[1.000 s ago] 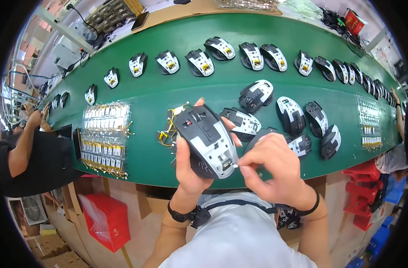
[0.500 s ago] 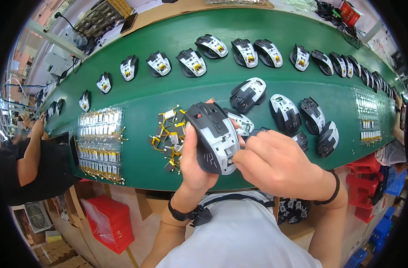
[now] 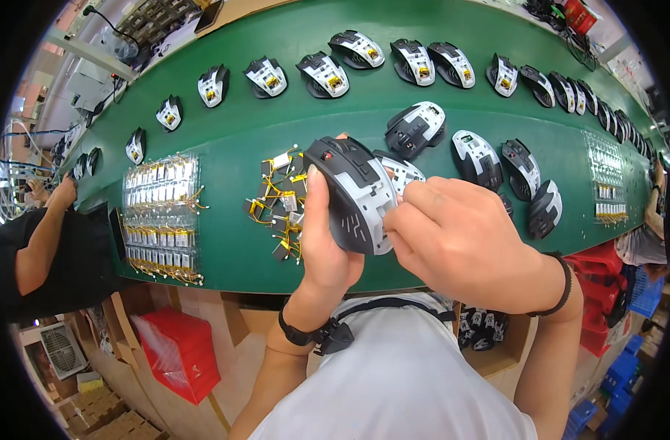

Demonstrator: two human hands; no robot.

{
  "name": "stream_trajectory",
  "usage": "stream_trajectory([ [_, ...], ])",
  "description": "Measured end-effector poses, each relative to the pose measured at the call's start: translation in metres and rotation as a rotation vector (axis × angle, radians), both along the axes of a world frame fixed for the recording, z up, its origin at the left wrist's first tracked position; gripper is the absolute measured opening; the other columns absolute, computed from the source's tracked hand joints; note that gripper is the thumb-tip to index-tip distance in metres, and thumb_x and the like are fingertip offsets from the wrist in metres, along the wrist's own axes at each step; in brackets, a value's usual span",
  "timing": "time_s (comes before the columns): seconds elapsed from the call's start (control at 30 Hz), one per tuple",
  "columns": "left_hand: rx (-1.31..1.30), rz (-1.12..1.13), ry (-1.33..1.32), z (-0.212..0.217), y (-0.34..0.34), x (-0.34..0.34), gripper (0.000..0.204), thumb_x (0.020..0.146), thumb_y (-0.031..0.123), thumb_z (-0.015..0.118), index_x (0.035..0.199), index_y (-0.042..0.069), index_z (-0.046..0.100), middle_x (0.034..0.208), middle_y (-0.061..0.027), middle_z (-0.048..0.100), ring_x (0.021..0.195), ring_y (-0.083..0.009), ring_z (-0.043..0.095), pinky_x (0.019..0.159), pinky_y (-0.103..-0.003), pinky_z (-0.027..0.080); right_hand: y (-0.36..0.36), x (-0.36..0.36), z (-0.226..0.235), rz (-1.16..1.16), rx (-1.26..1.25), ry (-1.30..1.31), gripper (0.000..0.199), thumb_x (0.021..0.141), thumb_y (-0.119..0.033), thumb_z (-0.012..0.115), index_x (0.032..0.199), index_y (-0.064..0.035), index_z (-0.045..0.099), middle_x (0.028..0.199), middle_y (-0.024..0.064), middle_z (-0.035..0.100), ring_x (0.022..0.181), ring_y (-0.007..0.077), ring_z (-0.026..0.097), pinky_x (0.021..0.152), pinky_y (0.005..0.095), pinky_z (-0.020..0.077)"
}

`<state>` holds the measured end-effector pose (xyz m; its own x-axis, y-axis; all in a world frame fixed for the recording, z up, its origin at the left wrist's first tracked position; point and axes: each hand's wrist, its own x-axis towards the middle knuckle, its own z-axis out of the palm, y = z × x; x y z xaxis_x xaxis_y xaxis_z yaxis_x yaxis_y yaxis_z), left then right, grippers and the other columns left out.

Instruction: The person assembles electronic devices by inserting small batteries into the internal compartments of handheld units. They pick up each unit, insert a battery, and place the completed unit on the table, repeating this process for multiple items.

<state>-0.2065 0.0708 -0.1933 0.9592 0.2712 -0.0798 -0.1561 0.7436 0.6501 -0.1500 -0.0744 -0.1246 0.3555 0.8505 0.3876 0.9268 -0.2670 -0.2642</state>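
Left hand [image 3: 328,238] clamped around black-and-white mouse [image 3: 361,192], thumb along its left side, mouse tilted above green table [image 3: 228,165]. Right hand [image 3: 460,238] curled at mouse's lower right edge; fingertips hidden, could not tell whether pinched on anything. Loose batteries [image 3: 289,201] with yellow wires lay just left of left hand. Other mice [image 3: 476,155] lay beyond right hand; 1 row of mice [image 3: 325,75] curved along far side.

The held mouse [image 3: 361,192] is partly covered by the right hand [image 3: 463,238], whose grip cannot be made out, and a phone [image 3: 209,16] is cut off above.
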Motion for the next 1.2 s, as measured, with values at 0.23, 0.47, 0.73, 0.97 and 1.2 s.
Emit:
stream_trajectory([
  [0.23,-0.040,-0.044,-0.032,0.002,0.007,-0.005,0.059,0.105,0.046,0.021,0.140,0.004,0.042,0.112,-0.0211,0.063,0.102,-0.0270,0.064,0.089,-0.038,0.052,0.003,-0.001,0.000,0.018,0.047,0.071,0.017,0.066,-0.003,0.069,0.076,-0.0047,0.056,0.072,0.0075,0.049,0.063,0.0239,0.055,0.057,0.0353,0.0466],
  [0.47,-0.022,-0.052,-0.030,0.000,0.011,-0.007,0.059,0.104,0.046,0.021,0.142,0.004,0.039,0.113,-0.0210,0.062,0.102,-0.0266,0.064,0.089,-0.037,0.052,0.007,-0.003,0.002,0.063,0.011,0.028,0.015,0.064,-0.007,0.064,0.069,-0.0027,0.050,0.071,0.0100,0.050,0.064,0.0242,0.056,0.057,0.0359,0.0481],
  [0.73,-0.006,-0.016,0.055,-0.001,0.008,-0.007,0.059,0.104,0.047,0.022,0.142,0.005,0.040,0.114,-0.0207,0.062,0.103,-0.0264,0.064,0.091,-0.038,0.051,0.010,-0.004,0.007,0.084,-0.053,0.021,0.014,0.064,-0.007,0.064,0.069,-0.0026,0.052,0.071,0.0102,0.051,0.064,0.0234,0.056,0.056,0.0349,0.0488],
  [0.97,-0.092,-0.028,-0.021,-0.006,0.014,-0.006,0.058,0.104,0.046,0.024,0.140,0.004,0.042,0.113,-0.0204,0.063,0.101,-0.0267,0.064,0.089,-0.038,0.052,0.015,-0.007,-0.003,0.037,-0.002,0.018,0.016,0.064,-0.003,0.069,0.074,-0.0040,0.056,0.069,0.0068,0.048,0.061,0.0216,0.055,0.052,0.0333,0.0450],
  [1.2,-0.116,-0.018,-0.011,-0.003,0.015,-0.006,0.057,0.104,0.047,0.025,0.138,0.004,0.044,0.112,-0.0206,0.064,0.101,-0.0274,0.064,0.090,-0.038,0.052,0.016,-0.004,-0.011,-0.017,0.150,0.254,0.015,0.066,-0.002,0.071,0.074,-0.0058,0.059,0.069,0.0054,0.052,0.061,0.0231,0.056,0.052,0.0344,0.0463],
])
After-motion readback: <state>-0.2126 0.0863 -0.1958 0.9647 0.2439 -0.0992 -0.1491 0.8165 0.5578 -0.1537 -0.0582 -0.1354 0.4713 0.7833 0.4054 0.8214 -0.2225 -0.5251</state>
